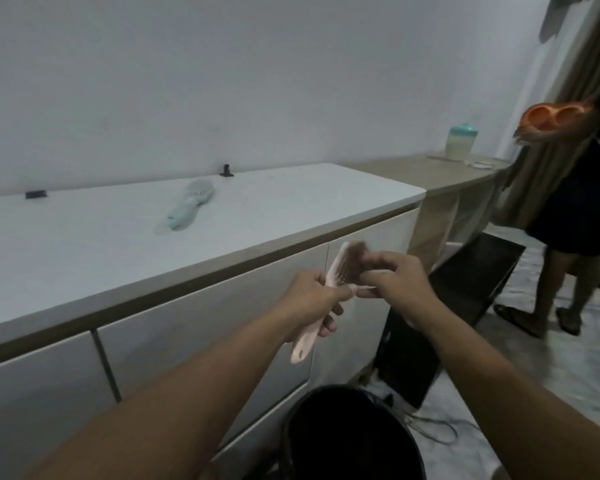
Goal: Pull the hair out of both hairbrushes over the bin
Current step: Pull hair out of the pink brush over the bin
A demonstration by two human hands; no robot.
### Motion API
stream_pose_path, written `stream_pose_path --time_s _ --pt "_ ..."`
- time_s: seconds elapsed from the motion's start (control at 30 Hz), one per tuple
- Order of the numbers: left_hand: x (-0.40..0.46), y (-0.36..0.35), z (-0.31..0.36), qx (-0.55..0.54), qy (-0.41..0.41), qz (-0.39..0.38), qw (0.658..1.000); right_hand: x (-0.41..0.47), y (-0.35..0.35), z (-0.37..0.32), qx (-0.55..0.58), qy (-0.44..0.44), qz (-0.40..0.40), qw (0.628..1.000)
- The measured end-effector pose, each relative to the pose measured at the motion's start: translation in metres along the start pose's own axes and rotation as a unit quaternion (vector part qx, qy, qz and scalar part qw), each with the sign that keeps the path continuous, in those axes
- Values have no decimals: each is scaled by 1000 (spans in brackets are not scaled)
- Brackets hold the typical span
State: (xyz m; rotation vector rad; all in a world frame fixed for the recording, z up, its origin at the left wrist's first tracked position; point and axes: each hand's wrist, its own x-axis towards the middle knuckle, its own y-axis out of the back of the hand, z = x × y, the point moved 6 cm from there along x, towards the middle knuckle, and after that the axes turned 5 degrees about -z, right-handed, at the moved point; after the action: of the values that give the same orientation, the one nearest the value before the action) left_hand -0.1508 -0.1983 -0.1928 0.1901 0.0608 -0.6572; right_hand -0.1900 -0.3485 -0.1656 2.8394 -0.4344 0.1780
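Pink hairbrush held above the black bin, gripped by the left hand. Brown hair clump pinched by the right hand. Clump best peeled off whole, kept over the bin. 1 pale blue hairbrush left untouched on the counter.

Dim, flat, bluish indoor light with only faint shadows and no glare. The whole frame is soft. Wide-angle bending curves the counter edge, strongest toward 3 and 9 o'clock.

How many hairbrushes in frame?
2. The pink hairbrush is held in the left hand above the bin; the blue hairbrush lies on the white countertop. None seem hidden.
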Motion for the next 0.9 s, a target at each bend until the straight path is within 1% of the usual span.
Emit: stream_pose_path --time_s 0.13,0.2,0.3,0.4,0.5,0.53,0.63,0.7,0.8,0.9 --pt "5 -23 -62 -23 60 -14 998 -23 0 61 92 -100 14 991" --pt "5 -32 -90 -12 76 -23 997 -33 -5 88 98 -124 12 987" --pt "-1 -47 -127 1 98 -30 995 -48 -11 123 72 -126 16 989" --pt "-4 -55 -154 35 122 -3 992 -60 -14 151 51 -129 11 990" --pt "-9 -60 -172 38 155 31 987 -69 -16 173 35 -160 7 986" --pt "-11 -62 -176 32 155 43 987 -71 -17 178 33 -170 7 985" --pt "-15 -67 -188 30 122 90 988 -77 -18 185 33 -185 2 982" --pt "-17 -67 -193 62 115 114 985 -79 -18 187 29 -191 -10 981" --pt "-18 -64 -200 117 127 132 976 -80 -17 190 18 -197 -32 980" --pt "-18 -62 -205 124 137 137 973 -79 -10 193 -20 -200 2 980"
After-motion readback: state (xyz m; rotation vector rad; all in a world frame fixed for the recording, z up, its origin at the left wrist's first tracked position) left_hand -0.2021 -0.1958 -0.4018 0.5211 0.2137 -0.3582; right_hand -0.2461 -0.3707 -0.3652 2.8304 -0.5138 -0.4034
